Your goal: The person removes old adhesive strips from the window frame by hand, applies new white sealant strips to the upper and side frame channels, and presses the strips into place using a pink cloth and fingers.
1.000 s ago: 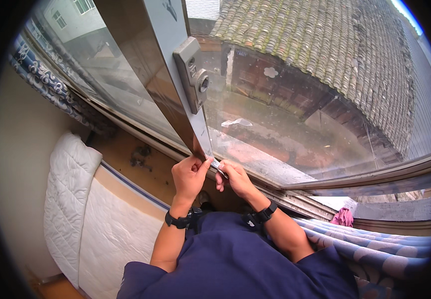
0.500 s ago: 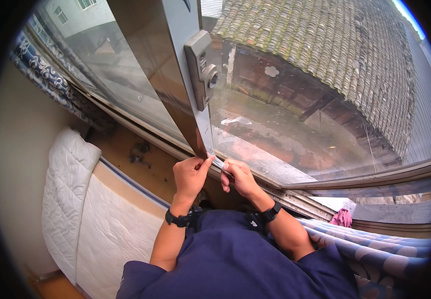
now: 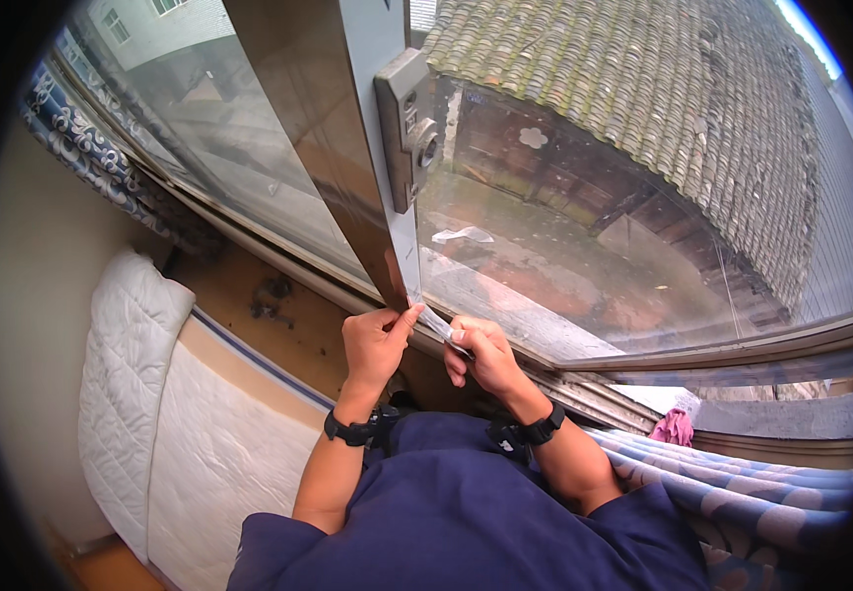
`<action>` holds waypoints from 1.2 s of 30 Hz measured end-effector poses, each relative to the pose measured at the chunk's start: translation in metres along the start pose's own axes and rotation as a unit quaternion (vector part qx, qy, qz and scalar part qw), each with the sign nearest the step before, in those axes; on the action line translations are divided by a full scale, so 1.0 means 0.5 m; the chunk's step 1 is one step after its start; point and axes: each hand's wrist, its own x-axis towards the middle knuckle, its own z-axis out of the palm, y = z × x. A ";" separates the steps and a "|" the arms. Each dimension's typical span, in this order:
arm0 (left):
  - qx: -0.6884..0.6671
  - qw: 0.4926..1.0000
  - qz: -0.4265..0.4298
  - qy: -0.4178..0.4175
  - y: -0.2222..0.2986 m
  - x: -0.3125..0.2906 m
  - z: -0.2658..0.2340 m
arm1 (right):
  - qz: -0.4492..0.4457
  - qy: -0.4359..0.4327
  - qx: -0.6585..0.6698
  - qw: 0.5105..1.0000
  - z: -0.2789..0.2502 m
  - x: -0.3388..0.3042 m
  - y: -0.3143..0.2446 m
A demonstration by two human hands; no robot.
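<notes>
Hand, L (image 3: pixel 375 347), ctr: fingertips pinched on upper end of pale strip (image 3: pixel 433 320), at foot of window upright (image 3: pixel 403 236). Hand, R (image 3: pixel 483 352), just right: closed on strip's lower end. Poss. fault: strip tears/slips; cause: hard, uneven pull. Lock (image 3: pixel 408 128), upper ctr, on upright.

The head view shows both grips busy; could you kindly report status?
Left grip closed at upper end of pale strip, by window frame. Right grip closed on lower part. Strip slanting between. Lock above, clear of both.

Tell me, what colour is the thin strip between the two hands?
The thin strip looks pale silvery-white, showing best in the head view.
</notes>
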 end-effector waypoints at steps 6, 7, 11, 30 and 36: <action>-0.271 0.902 -0.272 -0.196 -0.019 0.001 -0.012 | -0.005 -0.044 0.004 0.999 0.016 -0.006 -0.015; -0.429 0.805 -0.337 -0.233 -0.027 -0.001 -0.012 | -0.004 -0.047 0.004 0.999 0.019 -0.008 -0.015; -0.593 0.668 -0.404 -0.196 -0.042 -0.028 0.016 | -0.021 -0.068 -0.041 0.997 0.013 -0.014 -0.009; -0.370 0.890 -0.244 -0.104 -0.010 -0.055 0.020 | 0.073 0.061 -0.162 0.982 0.019 0.065 0.001; 0.077 0.989 0.119 -0.051 0.056 -0.068 -0.016 | 0.073 0.102 -0.164 0.979 0.026 0.063 0.013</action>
